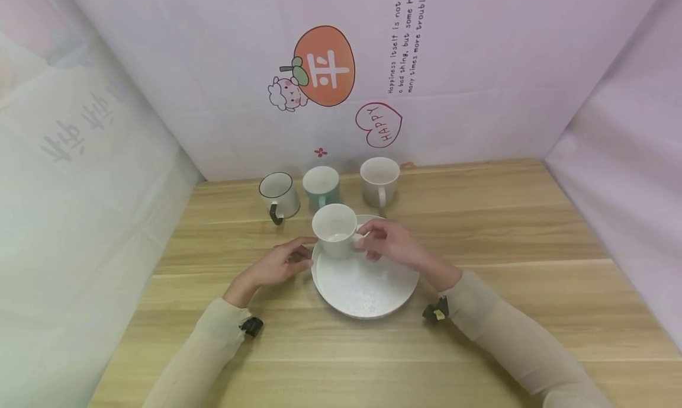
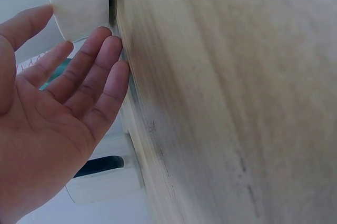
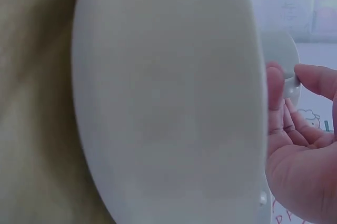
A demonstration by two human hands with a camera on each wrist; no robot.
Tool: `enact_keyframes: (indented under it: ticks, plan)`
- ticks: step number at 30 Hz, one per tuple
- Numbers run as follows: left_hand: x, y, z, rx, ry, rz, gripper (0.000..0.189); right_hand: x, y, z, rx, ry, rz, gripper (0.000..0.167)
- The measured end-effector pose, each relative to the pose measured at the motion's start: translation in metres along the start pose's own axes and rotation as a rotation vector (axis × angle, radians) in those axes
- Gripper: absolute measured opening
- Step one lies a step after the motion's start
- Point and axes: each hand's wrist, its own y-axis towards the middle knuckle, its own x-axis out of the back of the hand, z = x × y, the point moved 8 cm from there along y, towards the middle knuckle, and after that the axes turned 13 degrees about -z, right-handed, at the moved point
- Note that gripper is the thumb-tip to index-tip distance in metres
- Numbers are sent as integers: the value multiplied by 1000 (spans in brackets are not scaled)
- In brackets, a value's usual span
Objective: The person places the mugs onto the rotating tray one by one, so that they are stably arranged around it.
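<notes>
A white cup [image 1: 337, 233] stands over the back left part of a round white plate [image 1: 367, 295] with a raised rim. Whether its base touches the plate I cannot tell. My right hand [image 1: 391, 242] pinches the cup's handle between thumb and fingers, on the cup's right side. In the right wrist view the plate [image 3: 168, 98] hides much of the cup [image 3: 281, 50]. At the plate's left rim is my left hand [image 1: 282, 263], fingers fairly straight and gripping nothing. The left wrist view shows its palm [image 2: 52, 113] with fingertips close against the plate's side [image 2: 81, 3].
Behind the plate stand a white mug with black rim and handle [image 1: 281, 196], a teal-and-white mug [image 1: 322, 184] and a grey-white mug [image 1: 379, 183]. They are near the wooden table's [image 1: 479, 230] back edge, where a printed cloth [image 1: 469, 70] hangs.
</notes>
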Motion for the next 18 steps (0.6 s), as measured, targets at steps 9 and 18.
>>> enact_keyframes:
  ticks: [9, 18]
  plan:
    - [0, 0, 2, -5, 5, 9, 50, 14, 13, 6, 102, -122, 7, 27]
    - [0, 0, 4, -7, -3, 4, 49, 17, 21, 7, 100, -121, 4, 29]
